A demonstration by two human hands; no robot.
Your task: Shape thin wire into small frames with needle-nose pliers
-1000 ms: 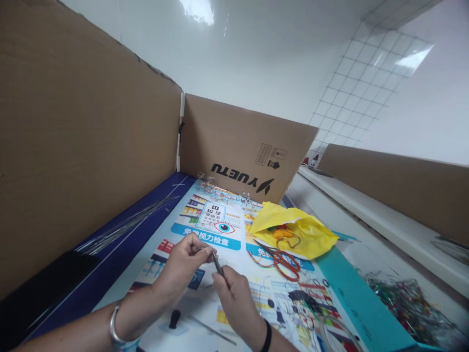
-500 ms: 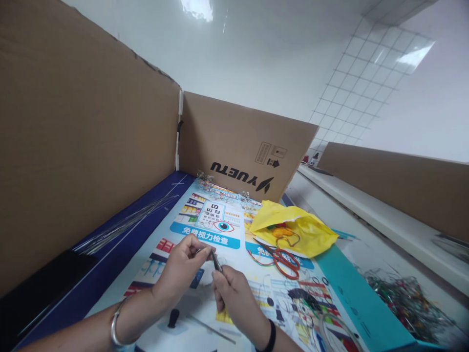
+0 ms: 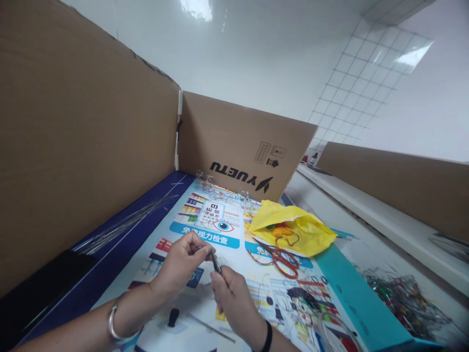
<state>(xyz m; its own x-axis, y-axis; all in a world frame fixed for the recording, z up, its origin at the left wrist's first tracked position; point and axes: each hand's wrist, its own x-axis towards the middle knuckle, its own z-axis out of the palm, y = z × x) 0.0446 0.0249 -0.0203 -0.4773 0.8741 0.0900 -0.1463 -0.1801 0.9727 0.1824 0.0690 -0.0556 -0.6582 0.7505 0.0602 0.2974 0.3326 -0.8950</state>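
Above the printed sheet point(image 3: 205, 303), my right hand point(image 3: 234, 298) is closed around a slim dark metal tool that looks like pliers point(image 3: 215, 263). Most of the tool's handle is hidden in the palm. The tool's tip meets the fingertips of my left hand point(image 3: 183, 264), which are pinched together. Whatever lies in that pinch is too small to make out. Beneath the hands, a thin metal rod point(image 3: 210, 327) and a small black knob-like piece point(image 3: 173, 317) rest on the sheet.
Orange-handled scissors point(image 3: 284, 261) lie by an open yellow pouch point(image 3: 311, 230) holding coloured thread. A bundle of straight wires point(image 3: 124, 227) lies left. Tangled wire pieces point(image 3: 406, 298) are heaped at right. Cardboard walls point(image 3: 242, 142) stand behind and left. A clear ring-shaped coil point(image 3: 335, 332) is at front right.
Both hands keep nearly the same place and grip. The tool's tip stays at the left fingertips, and the view has shifted very slightly.
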